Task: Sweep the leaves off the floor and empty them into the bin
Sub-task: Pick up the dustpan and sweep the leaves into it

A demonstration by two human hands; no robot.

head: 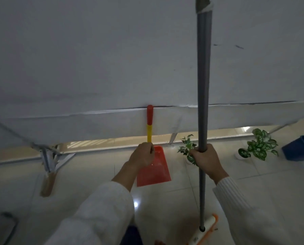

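dustpan (154, 172): glossy red plastic; broom pole (203, 103): smooth grey metal; floor (165, 200): glossy tile; sleeve (101, 214): white ribbed knit

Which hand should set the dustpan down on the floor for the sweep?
Left. The left hand is already closed on the dustpan handle, its tray standing by the white sheet. The right hand is busy gripping the broom pole.
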